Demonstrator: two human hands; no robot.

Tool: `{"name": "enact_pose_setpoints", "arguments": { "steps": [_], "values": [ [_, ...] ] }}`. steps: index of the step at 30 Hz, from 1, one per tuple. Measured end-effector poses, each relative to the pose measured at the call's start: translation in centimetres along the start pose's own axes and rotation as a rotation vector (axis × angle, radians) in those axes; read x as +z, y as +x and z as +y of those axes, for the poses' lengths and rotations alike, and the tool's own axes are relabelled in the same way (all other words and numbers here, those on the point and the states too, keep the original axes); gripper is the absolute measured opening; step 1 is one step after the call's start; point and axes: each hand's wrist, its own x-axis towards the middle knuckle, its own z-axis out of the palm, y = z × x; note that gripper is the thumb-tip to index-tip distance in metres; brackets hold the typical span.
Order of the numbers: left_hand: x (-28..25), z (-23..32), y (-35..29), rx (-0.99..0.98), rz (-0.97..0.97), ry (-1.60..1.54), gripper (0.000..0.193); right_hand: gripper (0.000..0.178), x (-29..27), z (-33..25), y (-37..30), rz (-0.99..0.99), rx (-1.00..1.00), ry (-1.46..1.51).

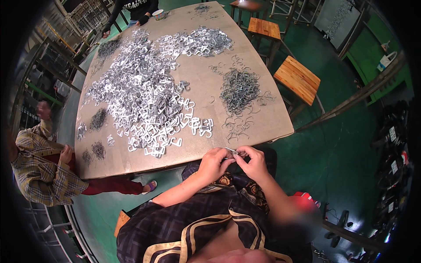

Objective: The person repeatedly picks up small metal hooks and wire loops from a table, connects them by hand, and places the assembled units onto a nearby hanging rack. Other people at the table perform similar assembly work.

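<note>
left hand (213, 165): curled, thumb and fingertips pinching a small metal piece (232, 151)
right hand (253, 165): curled likewise, gripping the same piece
metal piece: slim, silvery, at the table (195, 72)'s near edge, partly hidden by fingers
table: smooth, matte tan
hook heap (142, 83): flat, shiny, bent shapes
wire pile (240, 90): thin, dull grey, curved, tangled
sweater (145, 5): dark, pale lettering across

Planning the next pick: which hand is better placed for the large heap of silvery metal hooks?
Probably the left hand: the heap of silvery metal hooks lies leftward, nearer it than the right hand. Both hands are occupied with a small metal piece.
</note>
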Motion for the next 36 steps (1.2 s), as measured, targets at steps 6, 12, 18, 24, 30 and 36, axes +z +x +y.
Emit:
{"name": "enact_pose_setpoints", "arguments": {
  "steps": [6,12,18,24,30,36],
  "values": [
    [-2.5,-1.0,3.2,-0.067,-0.113,-0.134,0.01,0.012,-0.8,0.5,-0.6,0.068,0.006,-0.045],
    [-0.6,-6.4,7.3,-0.098,0.069,0.298,0.01,0.011,-1.1,0.5,-1.0,0.06,0.022,-0.032],
    [1.4,-8.2,8.5,-0.031,-0.042,0.485,0.009,0.012,-1.1,0.5,-1.3,0.089,0.022,-0.059],
    [-1.1,-6.9,7.9,-0.027,0.103,0.383,0.008,0.011,-0.8,0.8,-1.5,0.094,0.005,-0.049],
    [-1.4,-8.3,6.0,-0.004,0.217,0.346,0.011,0.011,-0.2,0.9,-1.3,0.07,0.009,-0.018],
    [-0.3,-6.2,4.6,-0.027,0.228,0.015,0.01,0.012,0.3,0.8,-1.4,0.056,0.028,-0.031]
  ]
}}
